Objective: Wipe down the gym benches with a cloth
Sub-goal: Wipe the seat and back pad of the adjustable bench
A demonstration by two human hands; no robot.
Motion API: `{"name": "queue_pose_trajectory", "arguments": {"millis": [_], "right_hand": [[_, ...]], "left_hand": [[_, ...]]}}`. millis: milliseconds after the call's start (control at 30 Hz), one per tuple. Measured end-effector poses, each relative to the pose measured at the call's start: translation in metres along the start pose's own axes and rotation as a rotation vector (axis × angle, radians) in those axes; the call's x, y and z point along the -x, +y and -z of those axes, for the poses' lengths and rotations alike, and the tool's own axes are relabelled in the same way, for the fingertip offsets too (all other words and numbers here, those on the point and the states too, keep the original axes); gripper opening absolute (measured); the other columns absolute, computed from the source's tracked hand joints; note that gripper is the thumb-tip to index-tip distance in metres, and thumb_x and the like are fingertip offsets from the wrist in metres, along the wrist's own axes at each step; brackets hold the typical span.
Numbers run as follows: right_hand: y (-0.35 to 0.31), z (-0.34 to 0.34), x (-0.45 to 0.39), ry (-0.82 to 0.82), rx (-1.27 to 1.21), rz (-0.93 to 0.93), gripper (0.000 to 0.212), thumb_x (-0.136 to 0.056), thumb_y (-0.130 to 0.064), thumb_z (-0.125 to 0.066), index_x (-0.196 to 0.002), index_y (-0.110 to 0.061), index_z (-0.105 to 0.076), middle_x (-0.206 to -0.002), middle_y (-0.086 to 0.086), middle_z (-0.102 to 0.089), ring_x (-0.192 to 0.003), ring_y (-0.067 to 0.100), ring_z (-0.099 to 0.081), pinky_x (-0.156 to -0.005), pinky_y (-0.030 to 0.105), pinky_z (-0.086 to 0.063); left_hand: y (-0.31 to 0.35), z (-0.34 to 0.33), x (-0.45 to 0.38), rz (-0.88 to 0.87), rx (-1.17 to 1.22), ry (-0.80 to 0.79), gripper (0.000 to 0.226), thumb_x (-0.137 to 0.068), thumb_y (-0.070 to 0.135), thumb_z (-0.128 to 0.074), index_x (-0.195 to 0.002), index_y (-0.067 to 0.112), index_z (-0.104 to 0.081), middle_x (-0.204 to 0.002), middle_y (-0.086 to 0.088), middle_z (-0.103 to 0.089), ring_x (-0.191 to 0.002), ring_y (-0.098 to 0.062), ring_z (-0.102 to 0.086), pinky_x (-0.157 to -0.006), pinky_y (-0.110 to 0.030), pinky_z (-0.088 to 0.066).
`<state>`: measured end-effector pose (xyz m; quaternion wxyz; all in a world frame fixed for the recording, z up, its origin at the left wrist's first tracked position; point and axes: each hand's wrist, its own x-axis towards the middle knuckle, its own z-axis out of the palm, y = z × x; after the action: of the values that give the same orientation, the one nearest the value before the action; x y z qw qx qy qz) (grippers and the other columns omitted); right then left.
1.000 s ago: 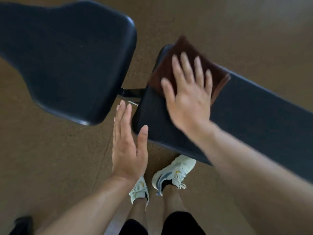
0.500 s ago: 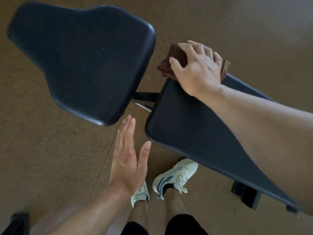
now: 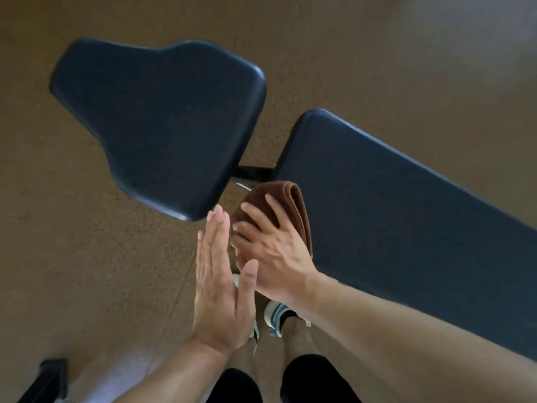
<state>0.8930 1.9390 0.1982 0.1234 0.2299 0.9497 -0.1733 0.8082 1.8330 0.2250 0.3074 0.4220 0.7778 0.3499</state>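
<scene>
Right grip presses cloth at bench pad edge.

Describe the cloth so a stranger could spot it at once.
Find the long black bench pad running off to the right. At its near left corner, beside the wider seat pad, the right hand presses a folded cloth. It is the only brown, soft thing among black pads.

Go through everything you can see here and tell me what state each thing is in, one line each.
Brown cloth: folded, pressed against the near end of the long pad.
Right hand: fingers spread on the cloth.
Left hand: flat, fingers straight, holding nothing.
Long bench pad: bare.
Seat pad: bare, untouched.
</scene>
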Motion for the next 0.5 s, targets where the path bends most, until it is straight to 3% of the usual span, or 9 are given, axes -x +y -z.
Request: {"name": "queue_pose_trajectory", "arguments": {"millis": [67,133,267,400,500], "right_hand": [[0.008,0.0,0.002,-0.01,0.052,0.047,0.042,-0.102,-0.037,-0.042,-0.135,-0.025,-0.066,-0.145,-0.007,-0.059,-0.157,0.025,-0.028,-0.131,0.054,-0.004],[0.023,0.007,-0.005,0.086,0.007,-0.012,0.043,-0.107,-0.042,-0.04,-0.14,-0.027,-0.062,-0.154,-0.006,-0.054,-0.158,0.023,-0.027,-0.131,0.052,-0.006],[0.086,0.036,-0.047,0.363,-0.036,-0.215,0.038,-0.106,-0.044,-0.044,-0.123,-0.028,-0.075,-0.146,-0.004,-0.063,-0.153,0.025,-0.039,-0.129,0.052,-0.016],[0.156,0.075,-0.094,0.181,-0.064,-0.348,0.044,-0.104,-0.052,-0.038,-0.119,-0.03,-0.073,-0.136,-0.005,-0.066,-0.146,0.025,-0.043,-0.125,0.051,-0.022],[0.171,0.088,-0.106,0.118,-0.232,-0.521,0.045,-0.102,-0.056,-0.037,-0.111,-0.03,-0.072,-0.119,-0.005,-0.068,-0.121,0.024,-0.056,-0.098,0.047,-0.042]], "left_hand": [[0.011,0.0,-0.007,-0.018,0.024,0.024,0.066,-0.107,0.054,-0.024,-0.162,0.021,-0.008,-0.173,0.003,-0.01,-0.16,-0.018,-0.009,-0.129,-0.048,-0.011],[0.022,-0.004,-0.017,-0.035,0.031,0.069,0.066,-0.107,0.052,-0.025,-0.162,0.017,-0.012,-0.172,-0.002,-0.015,-0.159,-0.021,-0.012,-0.128,-0.052,-0.015],[0.044,-0.025,-0.044,-0.033,0.082,0.118,0.065,-0.108,0.048,-0.027,-0.161,0.013,-0.015,-0.171,-0.005,-0.018,-0.159,-0.02,-0.014,-0.128,-0.052,-0.017],[0.054,-0.054,-0.088,0.266,0.008,0.092,0.065,-0.106,0.043,-0.035,-0.163,0.027,-0.008,-0.173,0.004,-0.007,-0.159,-0.009,-0.002,-0.13,-0.044,-0.009],[0.058,-0.069,-0.123,0.561,-0.125,-0.06,0.082,-0.101,0.057,-0.044,-0.164,0.023,-0.005,-0.173,0.0,-0.006,-0.159,-0.019,-0.002,-0.129,-0.047,-0.004]]}}
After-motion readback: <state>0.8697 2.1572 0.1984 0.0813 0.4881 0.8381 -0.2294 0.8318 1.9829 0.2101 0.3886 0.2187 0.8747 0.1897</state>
